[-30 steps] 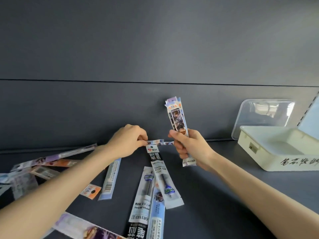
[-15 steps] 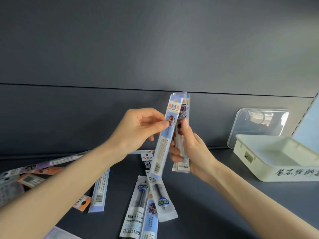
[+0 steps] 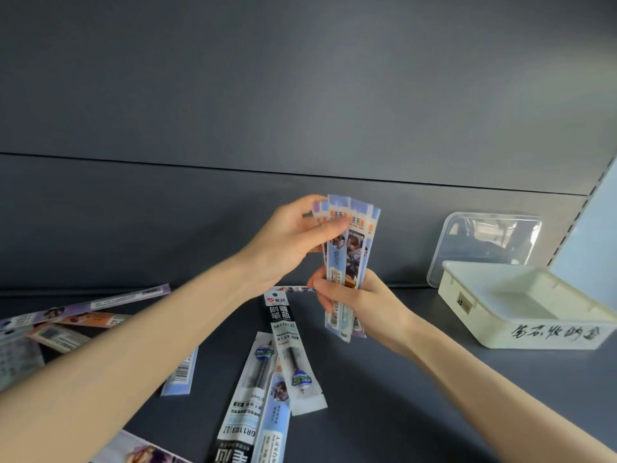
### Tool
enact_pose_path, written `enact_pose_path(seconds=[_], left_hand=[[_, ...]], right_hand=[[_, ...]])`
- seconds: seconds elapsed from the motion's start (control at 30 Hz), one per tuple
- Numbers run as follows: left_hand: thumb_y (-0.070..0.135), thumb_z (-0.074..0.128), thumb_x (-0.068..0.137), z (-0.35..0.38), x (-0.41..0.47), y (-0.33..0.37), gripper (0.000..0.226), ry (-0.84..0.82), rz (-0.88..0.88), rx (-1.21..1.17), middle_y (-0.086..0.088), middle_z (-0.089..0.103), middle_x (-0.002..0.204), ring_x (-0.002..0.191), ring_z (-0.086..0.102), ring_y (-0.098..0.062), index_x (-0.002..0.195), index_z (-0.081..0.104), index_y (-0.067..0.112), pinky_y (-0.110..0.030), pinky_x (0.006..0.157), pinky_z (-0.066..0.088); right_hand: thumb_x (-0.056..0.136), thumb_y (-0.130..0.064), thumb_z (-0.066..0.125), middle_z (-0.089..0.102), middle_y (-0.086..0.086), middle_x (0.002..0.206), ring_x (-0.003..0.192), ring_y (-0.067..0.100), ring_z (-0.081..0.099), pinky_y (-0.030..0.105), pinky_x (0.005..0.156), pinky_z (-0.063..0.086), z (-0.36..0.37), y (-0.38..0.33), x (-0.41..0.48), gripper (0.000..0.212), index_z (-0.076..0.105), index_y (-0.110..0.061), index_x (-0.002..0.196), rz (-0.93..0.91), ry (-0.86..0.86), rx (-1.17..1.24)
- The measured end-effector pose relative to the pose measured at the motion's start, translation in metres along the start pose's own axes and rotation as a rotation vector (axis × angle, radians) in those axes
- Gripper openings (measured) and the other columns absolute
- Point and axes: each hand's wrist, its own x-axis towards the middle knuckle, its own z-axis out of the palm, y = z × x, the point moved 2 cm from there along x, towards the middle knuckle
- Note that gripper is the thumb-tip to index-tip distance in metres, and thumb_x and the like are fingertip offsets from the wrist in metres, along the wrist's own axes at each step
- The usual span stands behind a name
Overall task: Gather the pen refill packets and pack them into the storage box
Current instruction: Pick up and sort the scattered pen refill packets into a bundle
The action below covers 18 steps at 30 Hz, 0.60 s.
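Observation:
I hold an upright bundle of blue pen refill packets (image 3: 349, 259) above the dark shelf. My right hand (image 3: 354, 302) grips the bundle's lower half. My left hand (image 3: 293, 235) pinches its top, thumb across the front packet. Below the hands, three packets lie fanned out: a black-and-white packet (image 3: 290, 349), a second white one (image 3: 248, 396) and a light blue one (image 3: 273, 426). Several more packets (image 3: 83, 309) lie scattered at the left. The cream storage box (image 3: 521, 309) stands open at the right, with handwriting on its front.
A clear plastic lid (image 3: 484, 245) leans against the back wall behind the box. A pale upright panel (image 3: 594, 235) closes the shelf's right side. Another blue packet (image 3: 182, 375) shows partly under my left forearm, and one purple packet (image 3: 140, 452) lies at the bottom edge.
My left hand lifted a blue packet off the shelf and brought it against the bundle in my right hand. Both hands now hold the packets together, slightly farther right.

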Motion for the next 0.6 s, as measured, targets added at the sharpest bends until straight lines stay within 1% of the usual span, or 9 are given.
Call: enact_pose_path(seconds=[0.07, 0.13, 0.17, 0.23, 0.3, 0.37, 0.43, 0.53, 0.6], left_hand=[[0.011, 0.061, 0.088, 0.003, 0.002, -0.004, 0.023, -0.022, 0.029, 0.060, 0.002, 0.073, 0.096, 0.091, 0.068, -0.007, 0.111, 0.062, 0.008, -0.022, 0.085, 0.053], [0.012, 0.058, 0.091, 0.002, 0.002, -0.010, 0.022, -0.061, 0.021, 0.109, 0.006, 0.072, 0.100, 0.096, 0.067, -0.004, 0.113, 0.061, 0.013, -0.021, 0.088, 0.051], [0.015, 0.057, 0.092, -0.001, 0.001, -0.012, 0.025, -0.085, 0.003, 0.140, 0.009, 0.071, 0.104, 0.100, 0.066, -0.003, 0.117, 0.059, 0.017, -0.021, 0.091, 0.050], [0.023, 0.056, 0.092, -0.012, 0.001, -0.020, 0.029, -0.086, -0.044, 0.242, 0.007, 0.069, 0.112, 0.107, 0.064, -0.006, 0.121, 0.055, 0.021, -0.025, 0.096, 0.047], [0.024, 0.061, 0.090, -0.031, -0.001, -0.036, 0.028, -0.011, -0.071, 0.457, 0.005, 0.068, 0.112, 0.107, 0.062, -0.007, 0.117, 0.057, 0.021, -0.028, 0.100, 0.045], [0.024, 0.066, 0.087, -0.050, -0.006, -0.055, 0.028, 0.029, -0.113, 0.739, 0.004, 0.067, 0.110, 0.103, 0.061, -0.008, 0.114, 0.062, 0.016, -0.025, 0.096, 0.045], [0.026, 0.066, 0.087, -0.062, -0.010, -0.071, 0.029, -0.010, -0.170, 0.944, 0.000, 0.068, 0.110, 0.099, 0.061, -0.010, 0.113, 0.065, 0.013, -0.022, 0.089, 0.044], [0.028, 0.063, 0.089, -0.067, -0.009, -0.080, 0.030, -0.055, -0.200, 1.127, 0.000, 0.068, 0.107, 0.097, 0.061, -0.016, 0.115, 0.066, 0.014, -0.033, 0.090, 0.048], [0.026, 0.062, 0.090, -0.067, -0.008, -0.081, 0.027, -0.047, -0.185, 1.183, 0.004, 0.062, 0.095, 0.091, 0.059, -0.017, 0.113, 0.067, 0.015, -0.034, 0.086, 0.048]], right_hand=[[0.092, -0.006, 0.057, 0.056, -0.003, 0.062, 0.063, 0.018, 0.056, 0.022, 0.060, 0.050, -0.003, 0.004, 0.000, 0.005, 0.060, -0.008, 0.088, -0.013, 0.058, 0.006], [0.091, -0.004, 0.058, 0.054, -0.003, 0.058, 0.060, 0.018, 0.056, 0.031, 0.070, 0.056, -0.005, 0.009, 0.000, 0.009, 0.059, -0.008, 0.083, -0.019, 0.094, 0.043], [0.092, -0.005, 0.058, 0.050, -0.002, 0.054, 0.054, 0.016, 0.052, 0.033, 0.067, 0.057, -0.005, 0.011, 0.001, 0.013, 0.058, -0.008, 0.078, -0.013, 0.117, 0.061], [0.092, -0.010, 0.059, 0.044, 0.000, 0.051, 0.046, 0.014, 0.044, 0.031, 0.056, 0.053, -0.009, 0.013, 0.004, 0.026, 0.053, -0.009, 0.067, 0.006, 0.188, 0.099], [0.091, -0.018, 0.061, 0.046, 0.002, 0.051, 0.044, 0.014, 0.046, 0.031, 0.053, 0.053, -0.013, 0.014, 0.006, 0.033, 0.051, -0.007, 0.062, 0.021, 0.244, 0.097], [0.090, -0.021, 0.062, 0.051, 0.002, 0.053, 0.045, 0.014, 0.051, 0.029, 0.054, 0.055, -0.014, 0.016, 0.007, 0.033, 0.054, -0.004, 0.064, 0.038, 0.264, 0.079], [0.091, -0.021, 0.061, 0.048, 0.002, 0.050, 0.043, 0.014, 0.046, 0.024, 0.047, 0.048, -0.012, 0.018, 0.008, 0.035, 0.050, -0.005, 0.062, 0.053, 0.258, 0.062], [0.089, -0.019, 0.064, 0.037, 0.003, 0.051, 0.042, 0.013, 0.034, 0.024, 0.042, 0.037, -0.012, 0.024, 0.010, 0.036, 0.044, -0.012, 0.061, 0.086, 0.252, 0.130], [0.089, -0.016, 0.065, 0.034, 0.004, 0.052, 0.042, 0.013, 0.031, 0.024, 0.042, 0.034, -0.012, 0.027, 0.010, 0.035, 0.045, -0.013, 0.060, 0.094, 0.252, 0.150]])
